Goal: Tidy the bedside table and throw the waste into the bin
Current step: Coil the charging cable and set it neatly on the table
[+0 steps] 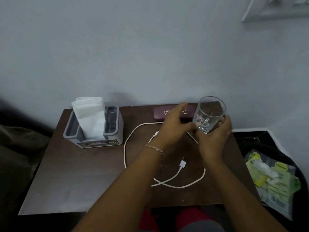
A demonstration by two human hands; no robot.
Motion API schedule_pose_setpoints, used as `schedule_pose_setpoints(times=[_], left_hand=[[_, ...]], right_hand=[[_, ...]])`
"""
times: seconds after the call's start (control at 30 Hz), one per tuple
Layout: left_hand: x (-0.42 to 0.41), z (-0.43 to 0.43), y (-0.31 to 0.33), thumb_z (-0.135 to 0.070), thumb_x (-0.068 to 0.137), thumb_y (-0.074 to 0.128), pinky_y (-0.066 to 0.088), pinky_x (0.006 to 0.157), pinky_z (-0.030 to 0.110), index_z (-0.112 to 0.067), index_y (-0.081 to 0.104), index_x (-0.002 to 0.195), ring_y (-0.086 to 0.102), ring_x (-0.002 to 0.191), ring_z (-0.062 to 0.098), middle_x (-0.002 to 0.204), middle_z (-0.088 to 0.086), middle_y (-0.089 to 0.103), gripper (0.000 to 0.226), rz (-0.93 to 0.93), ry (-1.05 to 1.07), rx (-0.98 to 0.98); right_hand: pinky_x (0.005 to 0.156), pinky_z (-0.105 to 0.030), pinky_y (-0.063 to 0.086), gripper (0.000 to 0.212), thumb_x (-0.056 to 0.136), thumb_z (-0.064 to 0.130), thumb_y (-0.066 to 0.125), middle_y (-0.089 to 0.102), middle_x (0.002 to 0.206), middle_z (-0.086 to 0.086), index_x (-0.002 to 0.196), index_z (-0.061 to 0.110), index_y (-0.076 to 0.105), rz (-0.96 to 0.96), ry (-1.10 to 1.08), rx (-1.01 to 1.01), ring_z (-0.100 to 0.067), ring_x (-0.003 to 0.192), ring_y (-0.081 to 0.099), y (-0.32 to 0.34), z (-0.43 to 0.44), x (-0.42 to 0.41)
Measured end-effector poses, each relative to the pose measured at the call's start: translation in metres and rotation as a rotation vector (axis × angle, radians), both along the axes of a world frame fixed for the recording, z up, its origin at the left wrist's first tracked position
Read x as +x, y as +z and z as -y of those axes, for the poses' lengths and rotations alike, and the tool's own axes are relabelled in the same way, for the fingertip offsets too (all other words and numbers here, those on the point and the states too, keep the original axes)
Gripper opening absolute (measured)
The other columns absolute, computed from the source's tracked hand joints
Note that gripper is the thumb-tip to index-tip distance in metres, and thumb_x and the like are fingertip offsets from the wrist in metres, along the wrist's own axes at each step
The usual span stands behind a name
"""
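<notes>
Right hand point(213, 139), fingers closed around a clear drinking glass point(209, 114), tilted, at the far right of the dark brown wooden table point(70, 178). Left hand point(173, 126) just beside the glass, fingers spread open, over a maroon oblong case point(160, 113), perhaps not touching. White charging cable point(125, 148) looped mid-table. Grey plastic tissue holder point(93, 131) far left. Black bin point(274, 178) holding green wrappers, right of the table.

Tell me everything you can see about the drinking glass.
The drinking glass is clear, looks like glass, with a small red label on its side. It looks empty and is tilted, lifted over the table's back right corner. The right hand holds its lower part; the left hand is open beside it.
</notes>
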State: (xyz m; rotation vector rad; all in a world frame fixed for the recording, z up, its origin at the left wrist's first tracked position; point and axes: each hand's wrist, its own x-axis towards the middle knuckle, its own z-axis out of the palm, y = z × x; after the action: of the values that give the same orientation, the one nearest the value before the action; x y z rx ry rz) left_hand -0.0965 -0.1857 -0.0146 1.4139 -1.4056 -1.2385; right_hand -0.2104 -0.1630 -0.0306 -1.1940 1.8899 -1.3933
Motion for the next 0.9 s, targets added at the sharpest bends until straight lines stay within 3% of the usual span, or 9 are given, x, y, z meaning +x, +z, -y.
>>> schedule_pose_setpoints(times=[0.07,0.13,0.27,0.37,0.47,0.53,0.6,0.73,0.9], left_hand=[[-0.018,0.005,-0.004,-0.024,0.060,0.081,0.044,0.103,0.045,-0.022,0.047,0.130,0.050,0.124,0.016,0.134,0.003,0.054,0.079,-0.041,-0.086,-0.007],[-0.028,0.004,-0.009,-0.026,0.057,0.080,0.048,0.097,0.047,-0.023,0.050,0.123,0.056,0.117,0.018,0.126,0.002,0.060,0.073,-0.066,-0.063,-0.032],[-0.037,-0.006,-0.003,-0.011,0.064,0.079,0.050,0.095,0.046,-0.019,0.053,0.119,0.060,0.108,0.019,0.119,0.004,0.063,0.062,-0.069,0.067,-0.043],[-0.032,-0.029,0.017,-0.015,0.060,0.081,0.051,0.092,0.040,-0.023,0.052,0.116,0.060,0.106,0.014,0.116,0.001,0.063,0.063,-0.055,0.189,-0.128],[-0.010,-0.068,0.034,-0.020,0.057,0.084,0.053,0.086,0.032,-0.027,0.046,0.116,0.063,0.100,0.008,0.112,-0.003,0.063,0.071,-0.082,0.325,-0.129],[0.016,-0.097,0.039,-0.026,0.054,0.085,0.055,0.080,0.030,-0.030,0.044,0.113,0.065,0.093,0.006,0.106,-0.006,0.065,0.073,-0.035,0.457,-0.148],[0.048,-0.123,0.036,-0.033,0.049,0.084,0.057,0.078,0.032,-0.031,0.044,0.112,0.067,0.091,0.007,0.104,-0.007,0.066,0.074,-0.005,0.585,-0.143],[0.106,-0.163,0.022,-0.015,0.055,0.088,0.057,0.081,0.041,-0.029,0.048,0.110,0.070,0.089,0.008,0.105,-0.008,0.068,0.070,0.001,0.743,-0.065],[0.147,-0.183,0.008,-0.018,0.055,0.088,0.058,0.078,0.038,-0.031,0.049,0.109,0.069,0.085,0.004,0.099,-0.012,0.069,0.067,0.062,0.869,-0.018]], right_hand=[[0.090,-0.030,0.044,0.062,0.076,0.012,0.070,0.054,0.127,-0.009,0.131,0.013,0.043,-0.002,0.077,0.019,-0.017,0.109,0.053,-0.001,0.004,-0.008],[0.084,-0.025,0.041,0.052,0.081,0.008,0.064,0.059,0.120,-0.006,0.129,0.017,0.046,0.006,0.113,0.044,-0.015,0.102,0.055,0.001,0.004,-0.014],[0.077,-0.022,0.041,0.055,0.079,0.000,0.063,0.061,0.110,-0.001,0.128,0.021,0.049,-0.032,0.167,0.051,-0.018,0.099,0.059,0.012,-0.003,-0.023],[0.077,-0.024,0.045,0.059,0.076,-0.006,0.061,0.061,0.104,0.001,0.126,0.024,0.050,-0.056,0.233,0.035,-0.019,0.095,0.061,0.033,-0.017,-0.017],[0.070,-0.002,0.040,0.055,0.077,-0.005,0.061,0.060,0.090,0.010,0.122,0.026,0.055,-0.021,0.357,0.035,-0.005,0.079,0.058,0.057,-0.044,0.012],[0.066,0.005,0.038,0.050,0.077,0.003,0.063,0.060,0.086,0.019,0.117,0.031,0.057,0.046,0.463,0.038,0.006,0.077,0.057,0.061,-0.064,0.042],[0.070,0.002,0.041,0.050,0.076,0.005,0.065,0.066,0.091,0.018,0.116,0.035,0.059,0.093,0.578,0.047,0.003,0.081,0.063,0.054,-0.080,0.075],[0.078,-0.007,0.048,0.063,0.073,-0.009,0.063,0.069,0.098,0.020,0.118,0.035,0.058,0.151,0.792,0.083,0.007,0.093,0.065,0.031,-0.101,0.135],[0.080,-0.010,0.050,0.066,0.070,-0.013,0.057,0.068,0.105,0.010,0.116,0.034,0.057,0.156,0.917,0.093,0.008,0.095,0.063,0.016,-0.110,0.180]])
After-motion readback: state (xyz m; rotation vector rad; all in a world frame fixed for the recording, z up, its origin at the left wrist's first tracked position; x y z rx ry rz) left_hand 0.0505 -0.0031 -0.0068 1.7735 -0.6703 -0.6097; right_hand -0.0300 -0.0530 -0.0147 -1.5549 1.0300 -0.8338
